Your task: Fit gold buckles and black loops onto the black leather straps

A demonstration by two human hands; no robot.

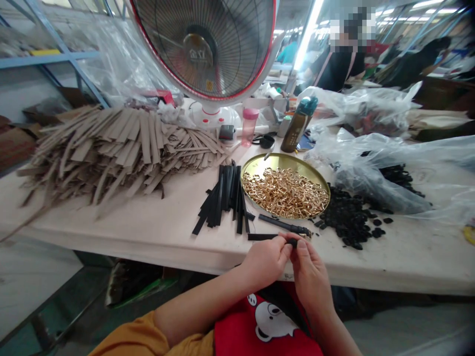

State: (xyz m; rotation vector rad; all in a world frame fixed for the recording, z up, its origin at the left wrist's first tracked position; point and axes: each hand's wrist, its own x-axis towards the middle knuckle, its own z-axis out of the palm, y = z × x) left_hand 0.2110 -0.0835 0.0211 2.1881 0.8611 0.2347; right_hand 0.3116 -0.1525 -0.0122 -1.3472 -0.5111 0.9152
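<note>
A flat black strap (261, 237) is pinched tightly between the fingertips of the left hand (267, 258) and right hand (310, 271), one end extending left of the grip. Beyond, shiny gold pieces (287, 194) are heaped in a round dish (293, 160).

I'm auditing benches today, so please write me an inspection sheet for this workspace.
Surface: pale table, marked near the front edge.
Job's things: black strips, loose black pieces, and a round tray of gold-coloured fittings.
Clutter: heaped beige strips, clear plastic, a pink-lidded container, a dark bottle.
Hands: left hand and right hand together pinch a black item, partly hidden.
Cables: nothing clearly seen.
Surroundings: large fan at the back; another person beyond, upper right.
</note>
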